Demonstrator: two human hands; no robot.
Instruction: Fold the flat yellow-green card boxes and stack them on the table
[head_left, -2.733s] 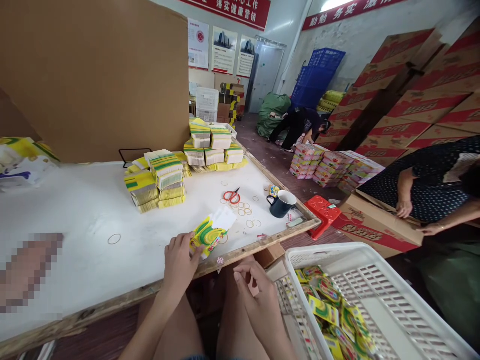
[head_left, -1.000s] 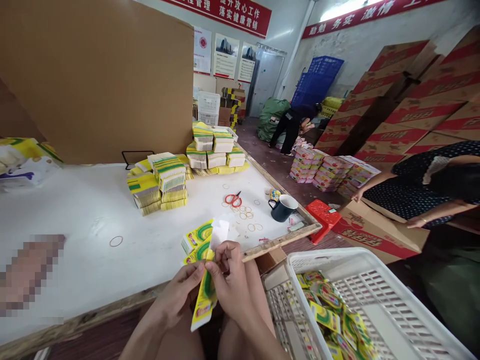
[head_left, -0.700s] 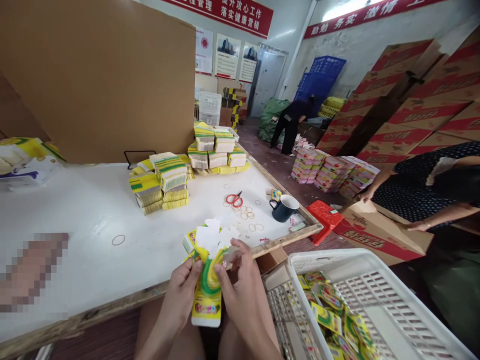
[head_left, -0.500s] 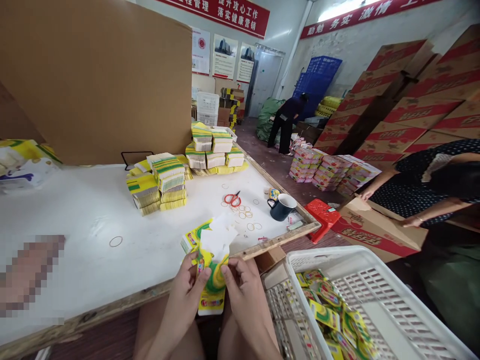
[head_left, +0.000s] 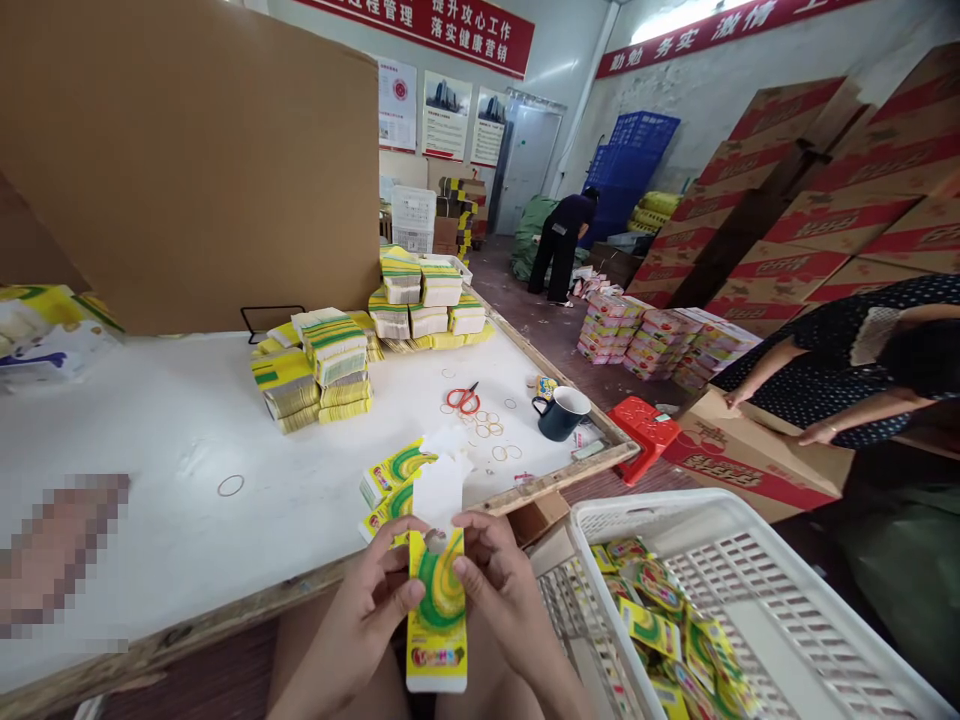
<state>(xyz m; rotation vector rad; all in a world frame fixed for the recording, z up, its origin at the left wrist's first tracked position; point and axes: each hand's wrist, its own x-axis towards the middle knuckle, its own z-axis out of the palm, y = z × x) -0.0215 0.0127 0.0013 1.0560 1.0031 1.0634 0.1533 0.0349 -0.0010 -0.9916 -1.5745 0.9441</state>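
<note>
A yellow and green carton (head_left: 437,610) with a raised white flap stands between my hands, over my lap at the table's front edge. My left hand (head_left: 379,590) pinches its left side, thumb on the printed front. On the right side my right hand (head_left: 499,585) grips it, also with the thumb on the front. Just behind them, more cartons (head_left: 397,468) of the same print lie flat on the white table (head_left: 165,420). Bundled stacks of flat cartons (head_left: 330,350) stand farther back.
Red scissors (head_left: 463,400), rubber bands (head_left: 487,425) and a dark mug (head_left: 561,412) lie to the right on the table. A white crate (head_left: 780,600) holds cartons at the lower right. One person (head_left: 840,370) handles a cardboard box; another bends over behind.
The held carton has come lower and nearer, upright with its front fully showing. Another carton now shows on the table behind it. The person at the back has shifted slightly.
</note>
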